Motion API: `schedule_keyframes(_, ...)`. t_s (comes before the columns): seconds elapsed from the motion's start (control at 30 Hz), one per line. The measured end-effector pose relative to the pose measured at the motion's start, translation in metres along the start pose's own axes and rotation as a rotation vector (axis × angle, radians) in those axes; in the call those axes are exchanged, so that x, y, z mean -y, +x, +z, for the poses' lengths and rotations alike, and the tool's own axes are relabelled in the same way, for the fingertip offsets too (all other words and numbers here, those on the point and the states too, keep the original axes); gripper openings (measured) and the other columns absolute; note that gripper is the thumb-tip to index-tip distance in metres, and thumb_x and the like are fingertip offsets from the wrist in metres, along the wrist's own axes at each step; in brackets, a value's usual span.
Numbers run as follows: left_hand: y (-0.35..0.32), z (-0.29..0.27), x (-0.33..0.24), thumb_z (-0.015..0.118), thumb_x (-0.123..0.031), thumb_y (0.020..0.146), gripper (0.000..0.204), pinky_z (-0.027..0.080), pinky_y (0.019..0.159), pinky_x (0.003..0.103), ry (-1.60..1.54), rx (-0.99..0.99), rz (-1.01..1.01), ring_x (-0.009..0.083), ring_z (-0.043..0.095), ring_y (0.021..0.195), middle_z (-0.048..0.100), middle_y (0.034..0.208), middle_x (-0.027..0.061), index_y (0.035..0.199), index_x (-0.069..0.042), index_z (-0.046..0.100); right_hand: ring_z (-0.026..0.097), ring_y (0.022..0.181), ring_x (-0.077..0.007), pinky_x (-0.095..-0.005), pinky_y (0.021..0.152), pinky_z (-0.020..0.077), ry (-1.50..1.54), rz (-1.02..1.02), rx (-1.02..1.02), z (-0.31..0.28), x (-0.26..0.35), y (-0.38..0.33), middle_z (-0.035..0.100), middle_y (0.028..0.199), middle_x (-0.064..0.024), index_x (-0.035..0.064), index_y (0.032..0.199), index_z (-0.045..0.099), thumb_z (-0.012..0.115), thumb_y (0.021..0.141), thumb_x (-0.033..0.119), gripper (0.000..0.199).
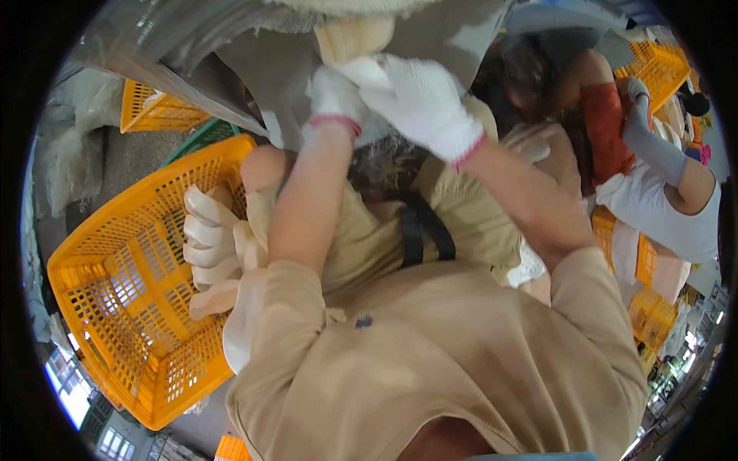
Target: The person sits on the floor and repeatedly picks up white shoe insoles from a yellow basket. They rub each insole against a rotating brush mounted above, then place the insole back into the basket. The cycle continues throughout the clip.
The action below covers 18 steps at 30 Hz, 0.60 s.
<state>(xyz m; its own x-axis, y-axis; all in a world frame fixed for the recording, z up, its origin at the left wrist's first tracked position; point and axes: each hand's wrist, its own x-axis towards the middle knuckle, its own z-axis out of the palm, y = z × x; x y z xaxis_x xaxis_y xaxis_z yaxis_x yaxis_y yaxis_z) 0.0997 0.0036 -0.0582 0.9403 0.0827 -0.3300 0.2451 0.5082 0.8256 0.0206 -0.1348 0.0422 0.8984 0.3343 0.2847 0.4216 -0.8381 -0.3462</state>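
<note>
Both my hands wear white knit gloves and are raised close together at the top of the view. My right hand (419,100) is closed around the base of a cream-coloured soft piece (354,34) that sticks up above it. My left hand (334,96) is pressed against the same piece from the left with its fingers curled on it. Behind the hands lies grey sheet material (254,61). Below them are my beige shirt and a black strap (419,230).
An orange plastic basket (115,300) stands at my left, with a stack of cream glove-like pieces (209,238) at its near rim. More orange baskets (150,111) sit behind. At the right a person in a white top works with a grey-gloved hand (649,138).
</note>
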Motion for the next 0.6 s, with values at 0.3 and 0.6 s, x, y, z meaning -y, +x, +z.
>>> schedule_keyframes(0.3, -0.02, 0.009, 0.01, 0.038, -0.042, 0.103, 0.047, 0.059, 0.082, 0.049, 0.017, -0.03, 0.207, 0.0324, 0.07, 0.086, 0.07, 0.103, 0.0165, 0.113, -0.003, 0.062, 0.072, 0.073, -0.0316, -0.0379, 0.067, 0.0566, -0.119, 0.002, -0.292, 0.031, 0.006, -0.01, 0.072, 0.077, -0.0125, 0.0091, 0.102, 0.078, 0.071, 0.089, 0.056, 0.049)
schedule_keyframes(0.6, -0.031, -0.007, 0.015, 0.034, -0.064, 0.101, 0.067, 0.057, 0.075, 0.062, -0.5, 0.273, -0.367, 0.0434, 0.065, 0.086, 0.065, 0.098, 0.0195, 0.118, -0.004, 0.058, 0.066, 0.112, -0.0421, -0.0468, 0.096, 0.0526, 0.47, 0.312, 0.605, -0.051, 0.027, -0.01, 0.068, 0.119, -0.028, -0.0019, 0.126, 0.063, 0.075, 0.072, 0.041, 0.071)
